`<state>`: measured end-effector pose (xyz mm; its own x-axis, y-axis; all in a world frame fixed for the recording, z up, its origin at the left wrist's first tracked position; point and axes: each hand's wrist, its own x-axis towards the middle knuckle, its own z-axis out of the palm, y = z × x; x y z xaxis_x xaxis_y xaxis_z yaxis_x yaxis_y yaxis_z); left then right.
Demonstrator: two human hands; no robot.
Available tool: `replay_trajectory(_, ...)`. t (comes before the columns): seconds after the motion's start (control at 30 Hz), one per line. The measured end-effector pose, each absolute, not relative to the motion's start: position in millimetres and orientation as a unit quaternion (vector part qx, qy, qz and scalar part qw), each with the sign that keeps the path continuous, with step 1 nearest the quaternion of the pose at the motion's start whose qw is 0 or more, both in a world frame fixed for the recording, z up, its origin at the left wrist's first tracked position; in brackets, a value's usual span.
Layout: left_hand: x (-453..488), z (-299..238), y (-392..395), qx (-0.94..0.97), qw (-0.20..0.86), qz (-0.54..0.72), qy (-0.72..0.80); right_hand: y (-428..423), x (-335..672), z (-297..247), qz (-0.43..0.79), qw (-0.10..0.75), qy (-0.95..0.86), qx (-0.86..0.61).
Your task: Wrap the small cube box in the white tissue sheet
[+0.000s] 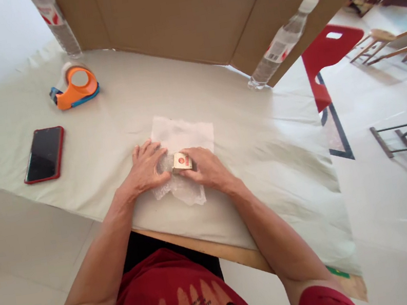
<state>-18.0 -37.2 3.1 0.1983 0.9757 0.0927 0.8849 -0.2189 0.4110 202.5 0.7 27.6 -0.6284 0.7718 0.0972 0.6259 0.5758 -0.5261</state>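
Note:
A small cream-coloured box (pixel 181 162) with a red round mark sits in the grip of my right hand (pixel 206 166), thumb and fingers around its right side. Beneath it lies a sheet of clear bubble wrap (pixel 189 194), and beyond that a flat white sheet (pixel 180 129) that may be part of the same wrapping. My left hand (pixel 148 168) rests on the left part of the wrap, fingers spread and thumb apart, just left of the box. Whether the left fingertips pinch any wrap is not clear.
An orange and blue tape dispenser (pixel 77 87) stands at the far left, with a red-edged phone (pixel 44 154) nearer. A water bottle (pixel 60 28) and another bottle (pixel 282 48) stand against a large cardboard panel (pixel 180 15). A red stool (pixel 331 55) is beyond the table's right edge.

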Motion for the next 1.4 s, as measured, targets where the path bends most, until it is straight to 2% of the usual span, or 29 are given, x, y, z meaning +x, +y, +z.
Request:
replay_trajectory(0.2,-14,4,-37,0.738,0.124,0.156,0.645,39,261,43,0.195,0.248,-0.790,-0.526)
replay_trajectory(0.3,-11,6,-37,0.731,0.124,0.151,0.654,57,299,39,0.172,0.202,-0.754,-0.600)
replay_trajectory(0.4,-10,8,-38,0.729,0.124,0.140,0.658,64,323,33,0.183,0.168,-0.765,-0.595)
replay_trajectory(0.57,-9,7,-38,0.736,0.111,0.130,0.656,51,306,50,0.111,0.330,-0.739,-0.576)
replay_trajectory(0.67,-9,7,-37,0.736,0.109,0.120,0.657,30,266,63,0.127,0.361,-0.773,-0.505)
replay_trajectory(0.83,-10,6,-37,0.736,0.108,0.115,0.658,-6,211,70,0.169,0.286,-0.878,-0.345)
replay_trajectory(0.93,-10,5,-37,0.740,0.118,0.116,0.652,-10,205,69,0.186,0.238,-0.897,-0.322)
replay_trajectory(1.17,-16,4,-35,0.756,0.150,0.115,0.626,6,221,57,0.161,-0.016,-0.916,-0.367)
replay_trajectory(1.27,-21,7,-31,0.760,0.174,0.087,0.620,6,223,55,0.152,-0.049,-0.913,-0.375)
replay_trajectory(1.4,-39,12,-31,0.760,0.166,0.068,0.624,3,223,53,0.154,-0.041,-0.908,-0.387)
